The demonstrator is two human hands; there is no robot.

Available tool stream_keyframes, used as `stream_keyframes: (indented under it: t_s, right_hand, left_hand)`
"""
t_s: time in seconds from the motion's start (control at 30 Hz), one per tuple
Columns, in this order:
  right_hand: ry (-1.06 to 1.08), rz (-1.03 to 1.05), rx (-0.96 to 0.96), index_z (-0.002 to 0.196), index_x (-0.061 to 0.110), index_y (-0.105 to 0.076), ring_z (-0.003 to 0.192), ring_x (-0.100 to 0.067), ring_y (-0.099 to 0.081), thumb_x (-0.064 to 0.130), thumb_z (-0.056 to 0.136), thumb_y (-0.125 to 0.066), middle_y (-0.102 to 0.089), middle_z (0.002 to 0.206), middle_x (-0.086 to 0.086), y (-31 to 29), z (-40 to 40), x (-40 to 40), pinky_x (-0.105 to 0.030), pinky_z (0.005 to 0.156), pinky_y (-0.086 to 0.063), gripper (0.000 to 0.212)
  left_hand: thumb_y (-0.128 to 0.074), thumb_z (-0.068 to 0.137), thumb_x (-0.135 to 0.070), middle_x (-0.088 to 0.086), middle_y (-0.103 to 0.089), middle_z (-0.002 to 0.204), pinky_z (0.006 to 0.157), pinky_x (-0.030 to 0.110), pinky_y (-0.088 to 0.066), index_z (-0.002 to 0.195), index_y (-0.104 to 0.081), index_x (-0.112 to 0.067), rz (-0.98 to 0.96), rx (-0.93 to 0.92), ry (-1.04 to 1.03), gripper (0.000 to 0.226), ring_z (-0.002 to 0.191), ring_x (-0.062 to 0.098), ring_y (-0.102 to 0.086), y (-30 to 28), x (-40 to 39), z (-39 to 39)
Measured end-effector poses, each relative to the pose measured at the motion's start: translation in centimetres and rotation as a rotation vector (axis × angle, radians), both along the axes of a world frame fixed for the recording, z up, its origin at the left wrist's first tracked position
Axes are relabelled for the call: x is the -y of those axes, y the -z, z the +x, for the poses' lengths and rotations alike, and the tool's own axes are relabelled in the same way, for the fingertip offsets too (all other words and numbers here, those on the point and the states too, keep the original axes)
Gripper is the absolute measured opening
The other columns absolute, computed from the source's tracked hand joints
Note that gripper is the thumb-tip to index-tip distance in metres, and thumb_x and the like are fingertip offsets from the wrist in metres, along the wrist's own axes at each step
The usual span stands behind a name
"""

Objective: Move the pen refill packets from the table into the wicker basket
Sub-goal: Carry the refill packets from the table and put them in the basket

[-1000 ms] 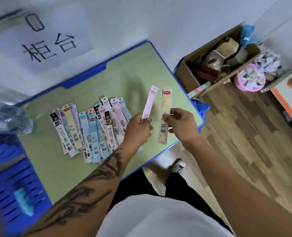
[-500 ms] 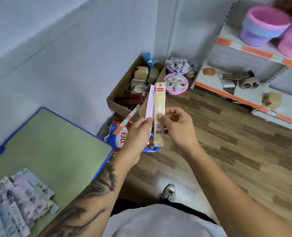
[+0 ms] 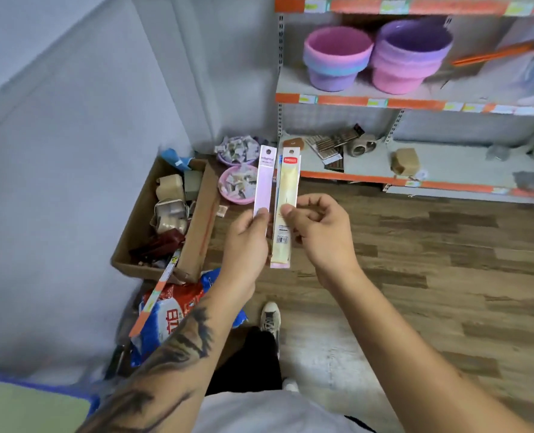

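I've turned from the worktop (image 3: 25, 407) toward the shelf (image 3: 368, 101); my left hand (image 3: 247, 242) pinches the pink packet (image 3: 264, 182), my right hand (image 3: 318, 232) the yellow packet (image 3: 286, 195), for carrying to a basket.

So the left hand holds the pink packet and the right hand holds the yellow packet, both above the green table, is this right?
Not quite. In the head view the left hand holds the pink packet and the right hand holds the yellow packet, but above the wooden floor, not the table.
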State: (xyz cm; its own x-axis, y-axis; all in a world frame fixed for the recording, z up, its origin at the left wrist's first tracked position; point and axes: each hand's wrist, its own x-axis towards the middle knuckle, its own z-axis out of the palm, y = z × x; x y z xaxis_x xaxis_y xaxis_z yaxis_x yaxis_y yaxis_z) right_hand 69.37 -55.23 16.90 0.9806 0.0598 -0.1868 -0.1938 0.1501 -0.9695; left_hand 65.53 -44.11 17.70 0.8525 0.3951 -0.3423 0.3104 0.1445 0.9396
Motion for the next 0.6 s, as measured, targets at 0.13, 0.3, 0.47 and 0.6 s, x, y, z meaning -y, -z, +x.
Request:
stream_keyframes:
  t_s: [0.13,0.3,0.47,0.6]
  right_hand:
    - [0.103,-0.018,0.015,0.104,-0.002,-0.061,0.055,-0.010,-0.058,0.005,0.093,-0.074,-0.067,0.071,-0.009,-0.8,7.6,1.7,-0.023,0.053,-0.048,0.018]
    - [0.157,-0.109,0.040,0.101,0.005,-0.060,0.061,-0.017,-0.049,0.007,0.093,-0.074,-0.057,0.073,-0.013,-1.9,19.7,1.8,-0.026,0.055,-0.045,0.016]
    - [0.171,-0.196,0.047,0.095,0.013,-0.056,0.057,-0.016,-0.045,0.008,0.094,-0.073,-0.055,0.066,-0.006,-4.2,31.1,0.2,-0.021,0.048,-0.042,0.018]
    - [0.234,-0.220,0.058,0.099,0.005,-0.059,0.063,-0.017,-0.054,0.010,0.093,-0.075,-0.062,0.076,-0.010,-5.4,38.1,-0.1,-0.025,0.053,-0.046,0.017]
  left_hand:
    - [-0.053,0.107,-0.023,0.002,-0.079,0.093,0.084,0.049,-0.058,0.095,-0.073,-0.025,-0.082,0.010,0.067,0.024,0.095,0.031,-0.074,0.8,1.1,8.7]
    - [-0.054,0.106,-0.024,0.004,-0.074,0.078,0.061,0.036,-0.047,0.094,-0.072,-0.017,-0.161,0.013,0.098,0.022,0.066,0.027,-0.064,1.4,0.5,21.3]
    - [-0.052,0.107,-0.026,0.012,-0.063,0.069,0.050,0.032,-0.040,0.095,-0.070,-0.006,-0.174,0.066,0.162,0.029,0.049,0.024,-0.050,-0.4,-1.9,33.1]
    - [-0.049,0.108,-0.024,0.004,-0.066,0.067,0.050,0.030,-0.042,0.102,-0.069,-0.006,-0.154,0.069,0.220,0.028,0.050,0.023,-0.055,-2.2,-3.1,41.0]
